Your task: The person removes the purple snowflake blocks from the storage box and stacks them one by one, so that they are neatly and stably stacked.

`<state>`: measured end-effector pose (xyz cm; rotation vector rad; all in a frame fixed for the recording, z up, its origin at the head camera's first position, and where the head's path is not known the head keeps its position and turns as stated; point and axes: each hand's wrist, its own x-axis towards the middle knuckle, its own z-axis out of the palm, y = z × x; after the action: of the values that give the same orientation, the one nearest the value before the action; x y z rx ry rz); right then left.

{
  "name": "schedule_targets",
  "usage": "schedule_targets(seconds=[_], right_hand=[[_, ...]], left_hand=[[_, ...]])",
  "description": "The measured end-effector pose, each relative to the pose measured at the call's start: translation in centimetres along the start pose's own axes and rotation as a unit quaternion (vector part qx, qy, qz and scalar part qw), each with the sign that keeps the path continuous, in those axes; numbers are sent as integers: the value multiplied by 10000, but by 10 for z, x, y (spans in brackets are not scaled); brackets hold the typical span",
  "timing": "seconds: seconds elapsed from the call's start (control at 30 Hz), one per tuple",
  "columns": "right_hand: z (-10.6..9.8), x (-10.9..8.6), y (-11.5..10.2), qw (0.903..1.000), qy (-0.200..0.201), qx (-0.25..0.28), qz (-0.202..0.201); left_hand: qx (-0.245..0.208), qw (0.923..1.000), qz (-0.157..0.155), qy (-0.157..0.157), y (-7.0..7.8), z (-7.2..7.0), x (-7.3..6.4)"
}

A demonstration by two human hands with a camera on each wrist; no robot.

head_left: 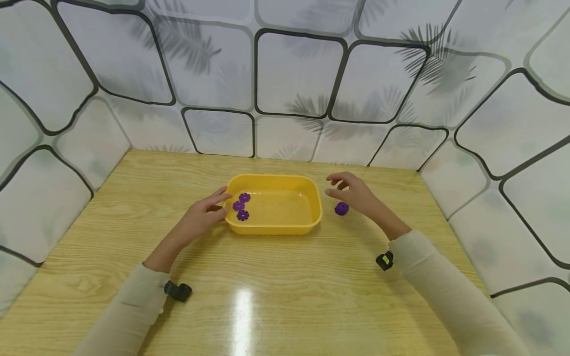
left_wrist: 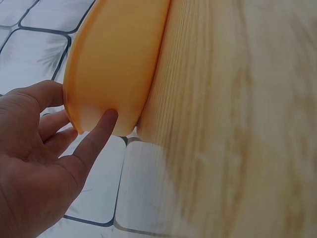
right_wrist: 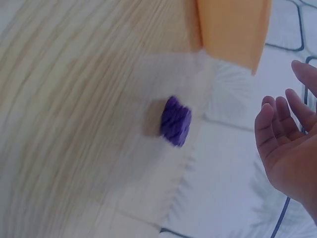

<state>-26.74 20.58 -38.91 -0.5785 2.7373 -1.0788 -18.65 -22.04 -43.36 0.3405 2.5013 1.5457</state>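
A shallow yellow plastic basin [head_left: 276, 230] stands on the table. My left hand [head_left: 202, 217] holds its left end, thumb against the outside wall [left_wrist: 116, 64] and the other fingers over the rim. Three purple notched, flower-shaped discs [head_left: 238, 205] lie inside the basin near that end. To the right of the basin, a purple stack of similar notched discs [head_left: 341, 208] rests on the wood, also seen in the right wrist view as a chunky purple block [right_wrist: 176, 122]. My right hand [head_left: 352, 193] hovers just above and beside this stack, fingers loosely bent and holding nothing.
The light wooden table [head_left: 285, 277] spreads around the basin and toward the front. A patterned white wall covering [head_left: 298, 74] with dark outlines and leaf prints rises behind the table and along both sides. Small black wrist devices [head_left: 178, 290] sit at both sleeves.
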Motion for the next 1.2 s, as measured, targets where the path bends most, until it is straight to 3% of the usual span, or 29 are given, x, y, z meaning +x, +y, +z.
schedule_targets(seconds=[0.4,0.77,1.2], right_hand=[[40,22,-45,9963,-406,519,-544],[83,38,-75,9910,-877,445,-909],[126,60,-90,9874,-1361,146,-798]], left_hand=[[-6,10000,-15,2,1,0,0],[-20,10000,24,-37,1,-1,0],[-116,9999,41,-97,-1,-2,0]])
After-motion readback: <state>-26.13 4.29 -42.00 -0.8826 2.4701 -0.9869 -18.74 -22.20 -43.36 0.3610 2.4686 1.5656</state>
